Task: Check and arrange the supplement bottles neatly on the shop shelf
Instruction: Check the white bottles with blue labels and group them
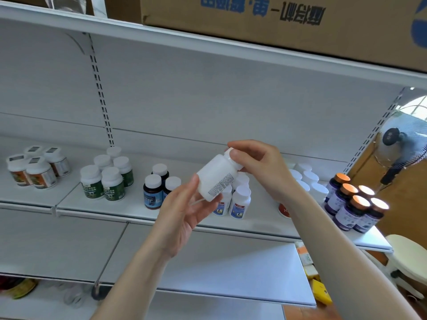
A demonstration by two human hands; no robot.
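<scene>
I hold a white supplement bottle (216, 179) tilted in the air in front of the white shop shelf (129, 205). My left hand (184, 211) cups its base from below, thumb along its side. My right hand (258, 169) grips its white cap from above. Small printed text faces me on the bottle. Behind it stand white bottles with blue labels (239, 202). Groups stand along the shelf: orange-labelled bottles (37, 168) at the far left, green-labelled bottles (107, 176), dark bottles with white caps (157, 184), plain white caps (308, 181), and purple bottles with orange caps (355, 204) at the right.
A lower white shelf (208, 269) juts out beneath my arms. A cardboard box (288, 26) sits on the top shelf. A standing fan (402, 146) and a cream stool (409, 257) are at the right. Yellow packs (320, 289) lie at the lower shelf's right end.
</scene>
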